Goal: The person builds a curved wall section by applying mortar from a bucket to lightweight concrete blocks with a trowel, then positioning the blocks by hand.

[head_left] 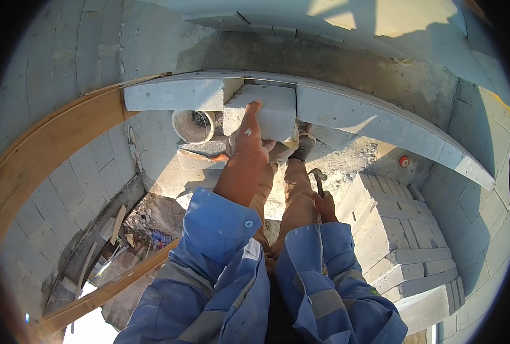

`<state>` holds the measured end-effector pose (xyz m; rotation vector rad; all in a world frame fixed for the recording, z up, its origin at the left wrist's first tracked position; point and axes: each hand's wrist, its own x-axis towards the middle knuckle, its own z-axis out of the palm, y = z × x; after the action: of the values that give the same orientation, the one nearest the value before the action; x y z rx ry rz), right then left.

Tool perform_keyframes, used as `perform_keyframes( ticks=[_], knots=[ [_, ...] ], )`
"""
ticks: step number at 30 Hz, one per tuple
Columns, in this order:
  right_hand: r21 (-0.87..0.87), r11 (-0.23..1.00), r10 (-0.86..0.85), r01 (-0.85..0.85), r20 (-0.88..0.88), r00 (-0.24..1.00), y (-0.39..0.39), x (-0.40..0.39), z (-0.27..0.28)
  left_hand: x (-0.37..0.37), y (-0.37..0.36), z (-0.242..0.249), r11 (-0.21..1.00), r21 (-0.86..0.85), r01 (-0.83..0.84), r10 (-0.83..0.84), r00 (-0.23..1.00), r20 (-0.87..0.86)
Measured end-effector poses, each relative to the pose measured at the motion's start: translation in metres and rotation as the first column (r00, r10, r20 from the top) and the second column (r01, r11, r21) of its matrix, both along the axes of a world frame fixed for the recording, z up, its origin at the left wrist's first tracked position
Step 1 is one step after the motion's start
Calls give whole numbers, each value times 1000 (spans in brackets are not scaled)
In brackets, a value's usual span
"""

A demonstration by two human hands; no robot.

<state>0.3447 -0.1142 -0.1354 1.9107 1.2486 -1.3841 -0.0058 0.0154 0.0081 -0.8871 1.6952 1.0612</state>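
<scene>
My left hand (pixel 252 123) lies against a light grey building block (pixel 277 112), its fingers stretched over the block's face and its thumb by the lower edge. This block sits in the wall row between a left block (pixel 175 95) and a long run of blocks (pixel 369 114) on the right. It juts slightly toward me. Lower down, beside my right leg, my right hand (pixel 325 207) is closed round the handle of a hammer (pixel 318 175), whose head points up and away from me. The block's underside is mostly hidden.
A white bucket (pixel 178 127) stands left of the block, near a tool with an orange handle (pixel 220 157). Stacked blocks (pixel 407 229) rise at right, below a small red round object (pixel 404 161). A wooden board (pixel 54 155) curves along the left; debris (pixel 152 221) lies below.
</scene>
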Motion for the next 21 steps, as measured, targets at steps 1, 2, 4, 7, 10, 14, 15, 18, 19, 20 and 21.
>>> perform_keyframes(
  ticks=[1,2,4,7,10,14,15,18,19,20,21],
  knots=[
    [-18,1000,-11,10,-20,1000,0,-1,-2,-2,1,2,1000,10,-2,2,1000,9],
    [-37,999,-23,22,-32,999,-2,-1,-3,0,2,1,1000,17,-2,2,1000,25],
    [-16,999,28,-28,-14,1000,-2,3,-5,4,5,1,1000,27,-3,3,1000,11],
    [-20,1000,12,-14,-77,997,-3,3,-7,2,8,0,1000,-4,8,-8,1000,-18],
    [-37,997,65,-68,-56,996,4,0,-6,1,-6,-3,997,59,43,-42,999,-20],
    [17,984,179,-178,-9,984,7,-6,8,3,-52,26,929,99,356,-355,934,-30],
    [36,963,267,-267,-6,964,12,-12,20,0,-61,39,927,102,360,-359,933,-28],
    [56,877,479,-477,-33,877,30,-25,47,-21,-72,62,248,-59,967,-898,206,-390],
    [99,818,573,-566,-73,816,35,-30,51,-34,-65,55,-47,-402,915,-756,-296,-585],
    [105,821,569,-561,-71,820,40,-36,54,-46,-56,48,-193,-740,644,-415,-737,-533],
    [181,781,623,-598,-153,767,47,-46,61,-55,-49,36,-191,-743,642,-404,-741,-536]
  ],
)
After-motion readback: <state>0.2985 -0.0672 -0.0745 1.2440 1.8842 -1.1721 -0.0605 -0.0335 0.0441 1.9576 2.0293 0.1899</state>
